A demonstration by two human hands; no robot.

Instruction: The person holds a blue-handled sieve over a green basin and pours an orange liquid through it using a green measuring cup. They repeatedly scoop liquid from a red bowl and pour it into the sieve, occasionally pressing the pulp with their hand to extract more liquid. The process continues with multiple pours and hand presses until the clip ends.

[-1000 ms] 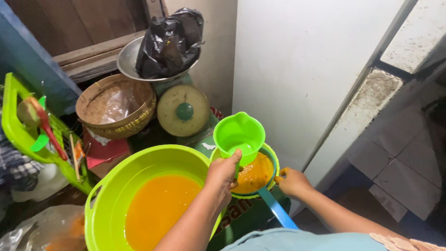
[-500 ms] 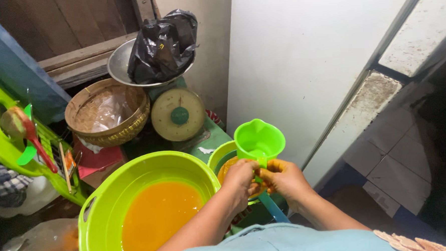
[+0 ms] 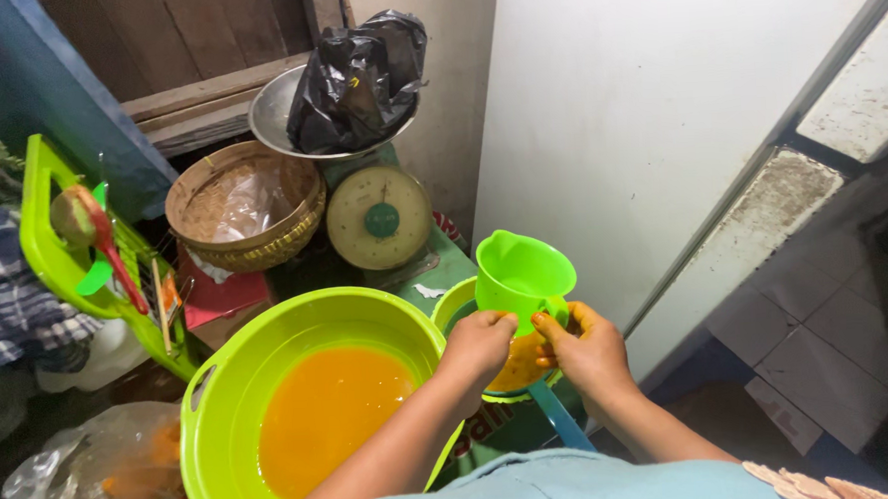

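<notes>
Both hands close on one article: a bright green moulded plastic jug (image 3: 521,271) with a pouring lip at its 10 o'clock rim, smooth and glossy. The left hand (image 3: 478,344) has its fingers curled tight at the jug's base and lower wall, knuckles up; the right hand (image 3: 588,348) is likewise closed, thumb and forefinger pinched at the jug's handle side. Whether the palms bear on the jug cannot be told.

The jug is held upright directly above a small round green plastic strainer (image 3: 499,362), whose bowl holds wet orange pulp and whose blue plastic handle (image 3: 559,419) runs out toward 5 o'clock. The strainer sits just beside, at 3 o'clock of, a large round lime-green plastic basin (image 3: 221,389) with moulded grip handles, partly filled with an opaque, smooth orange liquid (image 3: 326,409).

Further out, at 12 o'clock of the basin: a round-dialled mechanical kitchen scale (image 3: 380,218), cream face, green body, carrying a dull metal pan (image 3: 269,117) loaded with a crumpled black plastic bag (image 3: 357,79). At 11 o'clock, a round woven rattan basket (image 3: 248,208) lined with clear film. At 9 o'clock, a lime-green slotted plastic rack (image 3: 50,247) holding utensils, among them a red-handled spoon (image 3: 115,259). At 7 o'clock, a clear crinkled plastic bag (image 3: 85,475).
</notes>
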